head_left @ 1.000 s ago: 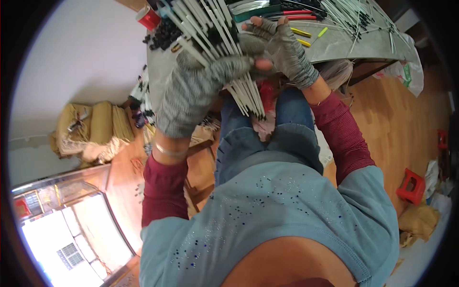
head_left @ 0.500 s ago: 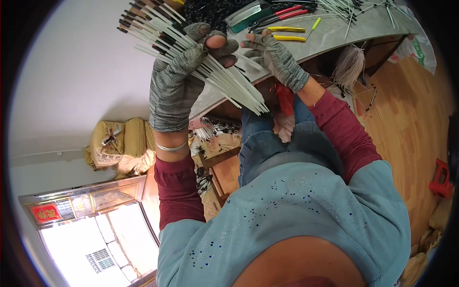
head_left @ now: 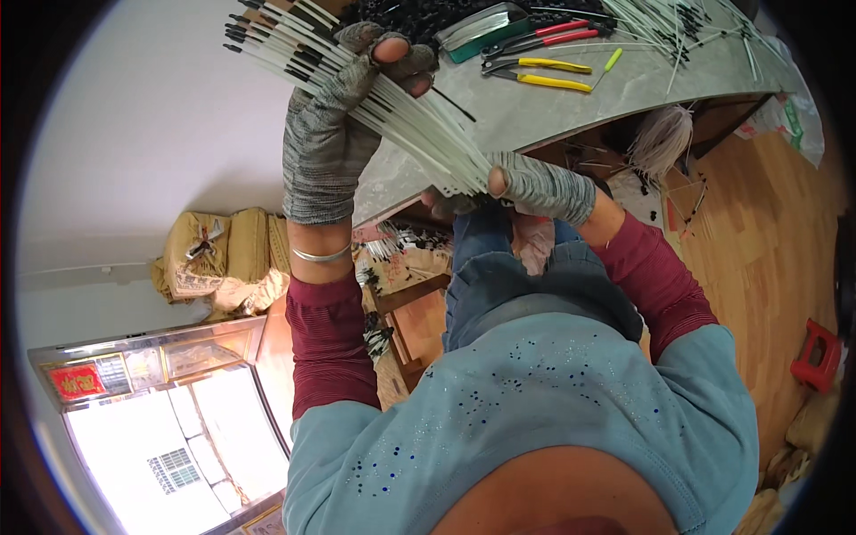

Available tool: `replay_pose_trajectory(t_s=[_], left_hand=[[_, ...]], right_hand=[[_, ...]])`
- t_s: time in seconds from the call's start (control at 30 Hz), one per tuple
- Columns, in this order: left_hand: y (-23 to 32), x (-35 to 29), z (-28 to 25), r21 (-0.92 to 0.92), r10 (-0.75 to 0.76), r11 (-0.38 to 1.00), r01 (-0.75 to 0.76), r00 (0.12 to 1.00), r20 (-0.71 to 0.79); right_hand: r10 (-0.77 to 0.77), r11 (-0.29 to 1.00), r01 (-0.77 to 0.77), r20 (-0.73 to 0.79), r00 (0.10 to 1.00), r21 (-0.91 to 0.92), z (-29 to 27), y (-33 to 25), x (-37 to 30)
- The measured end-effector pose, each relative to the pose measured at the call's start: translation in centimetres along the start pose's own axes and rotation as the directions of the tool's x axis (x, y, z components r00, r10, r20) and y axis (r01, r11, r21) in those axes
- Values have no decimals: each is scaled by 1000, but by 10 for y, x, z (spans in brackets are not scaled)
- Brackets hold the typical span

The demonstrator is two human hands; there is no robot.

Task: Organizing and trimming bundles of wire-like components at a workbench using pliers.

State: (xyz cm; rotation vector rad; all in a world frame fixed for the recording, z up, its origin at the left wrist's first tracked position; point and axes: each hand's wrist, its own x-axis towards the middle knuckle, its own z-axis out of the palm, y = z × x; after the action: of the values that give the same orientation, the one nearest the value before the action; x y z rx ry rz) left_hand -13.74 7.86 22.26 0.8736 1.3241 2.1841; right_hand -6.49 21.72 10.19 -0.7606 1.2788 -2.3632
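My left hand (head_left: 361, 85), in a grey fingerless-tip glove, is closed around a thick bundle of thin white rods (head_left: 426, 138). The rods slant from upper left down to the right, and their upper-left ends carry black tips. One dark rod end sticks out separately beside the left fingers. At the lower ends of the bundle is my right hand (head_left: 539, 185), gloved alike, its thumb showing next to the rod ends. Its fingers pass behind the ends, stretched out, with fingertips just emerging on the far left side; their middles are hidden.
On the grey table (head_left: 553, 111) lie yellow-handled pliers (head_left: 557, 71), red-handled pliers (head_left: 553, 34), a green-yellow stick tool (head_left: 608, 67), a green box (head_left: 481, 36) and loose white rods (head_left: 655, 27). A red stool (head_left: 816, 355) stands at right; stacked tan sacks (head_left: 223, 254) at left.
My right hand has come down and nearer from above the table to the bundle's lower ends. My left hand keeps hold of the rods, shifted slightly up and left.
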Motion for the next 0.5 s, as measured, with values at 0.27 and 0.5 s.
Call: replay_pose_trajectory(t_s=[0.27,0.5], left_hand=[[-23,-36,-15,299,-8,954,-6,999,45],[-48,-81,-2,792,159,609,-41,985,-71]], right_hand=[[100,972,-112,-66,993,-207,-34,11,4],[226,915,-249,-108,968,-316,-14,-16,0]])
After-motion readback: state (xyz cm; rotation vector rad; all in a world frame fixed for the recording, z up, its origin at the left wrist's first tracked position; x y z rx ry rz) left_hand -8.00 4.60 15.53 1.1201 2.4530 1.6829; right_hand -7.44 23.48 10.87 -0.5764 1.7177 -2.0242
